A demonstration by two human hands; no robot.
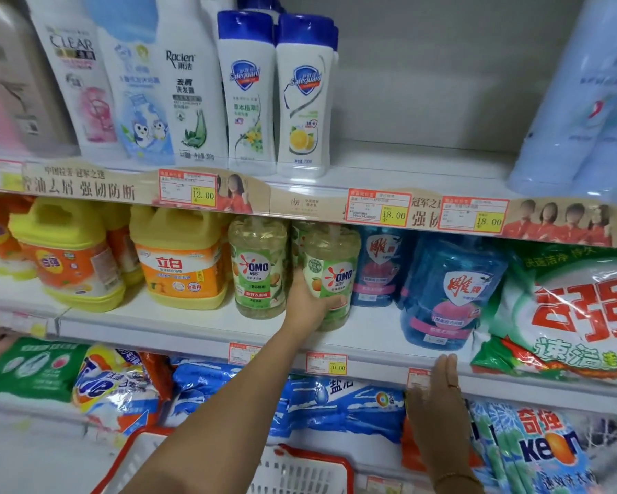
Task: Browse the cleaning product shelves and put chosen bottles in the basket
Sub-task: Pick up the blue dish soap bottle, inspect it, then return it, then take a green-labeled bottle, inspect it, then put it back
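My left hand (305,303) reaches up to the middle shelf and grips a green OMO bottle (330,276) around its lower half, thumb across the front label. A second OMO bottle (259,267) stands just left of it. My right hand (439,411) is held flat with straight fingers in front of the lower shelf edge, holding nothing. The red-rimmed white basket (321,459) sits at the bottom of the view, under my left forearm; what is inside it is hidden.
Yellow detergent jugs (182,258) stand left of the OMO bottles and blue bottles (449,290) right of them. Safeguard bottles (303,98) fill the top shelf. Washing powder bags (335,401) lie on the lower shelf, and a big green bag (567,308) is at the right.
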